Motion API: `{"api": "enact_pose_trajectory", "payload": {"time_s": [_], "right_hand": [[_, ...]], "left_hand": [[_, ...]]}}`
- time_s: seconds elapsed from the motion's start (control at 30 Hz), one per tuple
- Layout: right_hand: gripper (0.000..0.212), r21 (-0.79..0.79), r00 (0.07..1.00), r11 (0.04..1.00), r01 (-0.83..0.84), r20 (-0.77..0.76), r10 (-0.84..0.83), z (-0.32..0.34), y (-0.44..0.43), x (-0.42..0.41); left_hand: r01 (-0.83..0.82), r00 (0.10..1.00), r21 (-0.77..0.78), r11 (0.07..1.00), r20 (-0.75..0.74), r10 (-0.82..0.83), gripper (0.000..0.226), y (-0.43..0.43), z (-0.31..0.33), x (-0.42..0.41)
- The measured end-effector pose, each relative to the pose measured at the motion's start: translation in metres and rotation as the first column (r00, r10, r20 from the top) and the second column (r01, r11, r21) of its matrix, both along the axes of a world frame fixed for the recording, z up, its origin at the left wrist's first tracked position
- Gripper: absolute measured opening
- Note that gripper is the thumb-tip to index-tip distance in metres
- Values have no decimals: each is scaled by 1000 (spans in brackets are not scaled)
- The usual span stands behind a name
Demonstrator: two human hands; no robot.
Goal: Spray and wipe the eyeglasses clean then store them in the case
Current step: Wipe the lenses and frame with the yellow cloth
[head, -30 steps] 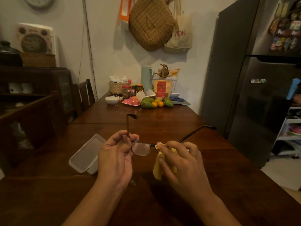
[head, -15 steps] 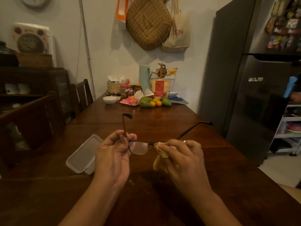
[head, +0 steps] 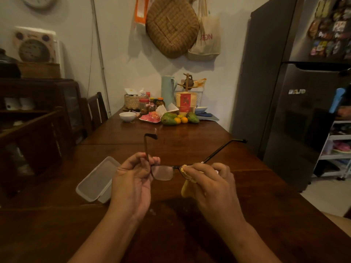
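Observation:
Dark-framed eyeglasses (head: 163,172) hang in the air above the wooden table (head: 190,149), temples unfolded and pointing away from me. My left hand (head: 133,179) pinches the frame at the left hinge. My right hand (head: 210,181) holds a yellow cloth (head: 187,188) wrapped over the right lens, which is hidden under it. The left lens is bare and visible. A translucent plastic case (head: 96,180) lies open on the table just left of my left hand. No spray bottle is in view.
At the table's far end stand a white bowl (head: 127,116), jars, a woven basket, a green jug and fruit (head: 171,118). Chairs line the left side (head: 95,111). A dark fridge (head: 294,103) stands close on the right.
The glasses and both hands stay in nearly the same place; the fingers of my right hand shift slightly with the cloth over the right lens.

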State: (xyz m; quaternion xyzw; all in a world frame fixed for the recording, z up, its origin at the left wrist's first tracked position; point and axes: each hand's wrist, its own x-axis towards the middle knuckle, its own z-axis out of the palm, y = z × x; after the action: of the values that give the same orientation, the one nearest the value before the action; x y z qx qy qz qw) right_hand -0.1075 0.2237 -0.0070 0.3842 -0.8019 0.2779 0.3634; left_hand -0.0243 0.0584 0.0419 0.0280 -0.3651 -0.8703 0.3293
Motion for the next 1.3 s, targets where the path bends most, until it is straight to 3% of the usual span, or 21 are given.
{"api": "enact_pose_trajectory", "payload": {"time_s": [0.3,0.5,0.6,0.67,0.83,0.97,1.07,1.2,1.3], "right_hand": [[45,-3,994,996,85,-63,-85,6,6,0],[44,0,999,999,-49,-2,49,0,3,-4],[30,20,995,996,-92,-26,93,-1,6,-9],[30,10,994,996,-93,-58,94,0,9,-11],[31,-6,994,998,-64,-94,63,2,9,-7],[55,23,991,991,-128,25,128,-1,1,-2],[58,7,970,976,-217,111,214,-3,-2,-1],[50,50,969,971,-233,98,228,-2,-1,-1],[33,61,978,976,-209,25,208,0,0,0]], "left_hand": [[6,1000,-1,1000,5,-6,35,-1,2,1],[-1,1000,-1,1000,5,1,34,-3,0,1],[-23,999,-5,1000,26,23,50,-7,-2,-1],[-22,1000,-3,1000,21,22,55,-10,-3,-2],[-9,999,8,1000,-37,9,26,-14,-4,-3],[0,999,-49,999,-52,-2,17,-13,-7,-4],[12,997,-50,999,-79,-16,20,-16,-8,-3],[-1,997,-54,999,-83,-3,8,-21,-7,-2],[-5,995,-53,999,-98,0,15,-24,-7,-3]]}}
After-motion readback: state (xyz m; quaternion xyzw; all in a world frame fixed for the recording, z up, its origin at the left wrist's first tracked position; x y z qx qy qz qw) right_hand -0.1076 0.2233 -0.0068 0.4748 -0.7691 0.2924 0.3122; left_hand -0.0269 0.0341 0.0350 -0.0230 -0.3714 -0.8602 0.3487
